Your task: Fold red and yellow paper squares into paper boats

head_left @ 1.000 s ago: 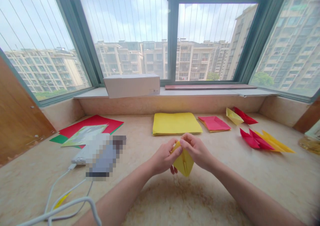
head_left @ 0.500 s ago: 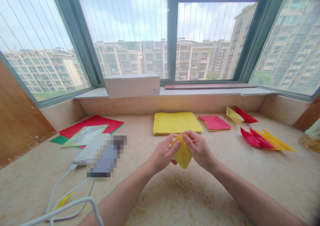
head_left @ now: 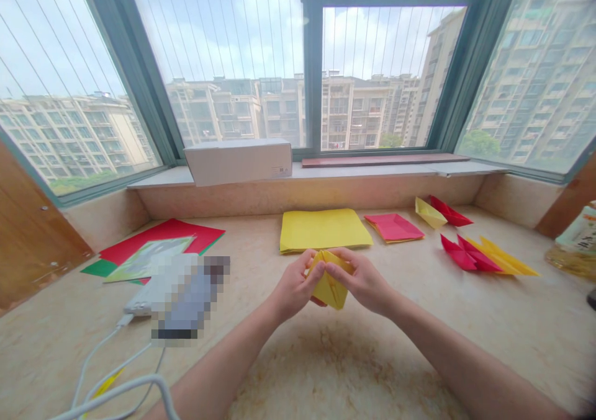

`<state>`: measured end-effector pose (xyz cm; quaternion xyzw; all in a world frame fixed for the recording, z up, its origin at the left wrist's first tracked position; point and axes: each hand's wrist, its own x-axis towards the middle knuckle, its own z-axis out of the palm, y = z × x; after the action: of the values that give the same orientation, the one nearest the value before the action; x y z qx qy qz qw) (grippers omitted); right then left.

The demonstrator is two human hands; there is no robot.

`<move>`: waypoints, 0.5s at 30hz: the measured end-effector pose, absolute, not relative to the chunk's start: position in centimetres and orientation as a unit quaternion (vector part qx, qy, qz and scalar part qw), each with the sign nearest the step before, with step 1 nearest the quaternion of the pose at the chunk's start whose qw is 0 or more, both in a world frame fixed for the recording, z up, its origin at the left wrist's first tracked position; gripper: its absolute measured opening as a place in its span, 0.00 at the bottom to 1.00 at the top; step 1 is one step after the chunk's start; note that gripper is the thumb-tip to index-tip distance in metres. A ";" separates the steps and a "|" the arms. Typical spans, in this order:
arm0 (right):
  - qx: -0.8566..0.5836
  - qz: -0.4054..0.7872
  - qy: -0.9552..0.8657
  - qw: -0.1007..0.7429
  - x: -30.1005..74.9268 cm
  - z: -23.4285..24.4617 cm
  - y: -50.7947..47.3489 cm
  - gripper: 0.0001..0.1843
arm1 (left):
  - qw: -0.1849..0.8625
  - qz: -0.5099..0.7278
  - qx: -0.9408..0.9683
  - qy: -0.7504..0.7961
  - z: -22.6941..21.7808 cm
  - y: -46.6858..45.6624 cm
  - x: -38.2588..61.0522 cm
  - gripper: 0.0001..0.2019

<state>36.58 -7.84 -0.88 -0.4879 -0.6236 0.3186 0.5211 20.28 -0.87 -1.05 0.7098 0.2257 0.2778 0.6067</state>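
Between my two hands is a piece of folded yellow paper (head_left: pixel 336 293), its lower corner pointing toward me and a crease down its middle. My left hand (head_left: pixel 300 283) grips its left side, thumb on the face and fingers partly hidden behind. On the other side my right hand (head_left: pixel 365 278) pinches it, thumb laid near the centre crease. Both thumbs almost meet near the top. Just beyond the hands lies a stack of yellow paper (head_left: pixel 326 229), and right of that a smaller pile of red folded paper (head_left: pixel 395 227).
Finished-looking paper boats sit at the right: a pale yellow one (head_left: pixel 431 214), red ones (head_left: pixel 470 254) and an orange-yellow one (head_left: pixel 510 260). A bottle (head_left: pixel 577 246) stands at the right edge. Left are red sheets (head_left: pixel 205 234), a white power bank (head_left: pixel 139 300) and cables (head_left: pixel 88 355).
The right thumb has slid down toward the centre crease, and more of the paper's upper right face shows. The whole view has shifted slightly, bringing the bottle further into sight.
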 end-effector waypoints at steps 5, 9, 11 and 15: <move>-0.527 0.284 -0.596 0.535 36.5 -1.3 -7.5 0.14 | 0.566 0.251 0.738 0.271 -0.8 -1.4 20.5 0.20; -0.569 0.222 -0.596 0.522 36.2 -1.4 -7.6 0.10 | 0.502 0.269 0.778 0.266 -0.7 -1.5 20.6 0.18; -0.583 0.198 -0.595 0.516 36.0 -1.2 -7.6 0.09 | 0.444 0.295 0.804 0.263 -0.7 -1.5 20.5 0.16; -0.598 0.176 -0.595 0.508 35.9 -1.0 -7.7 0.08 | 0.389 0.303 0.824 0.280 -0.7 -1.5 20.5 0.16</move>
<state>35.94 -7.68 -0.99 -0.5978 -0.5951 0.1758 0.5076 20.52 -1.45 -0.68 0.8235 0.2803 0.3031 0.3890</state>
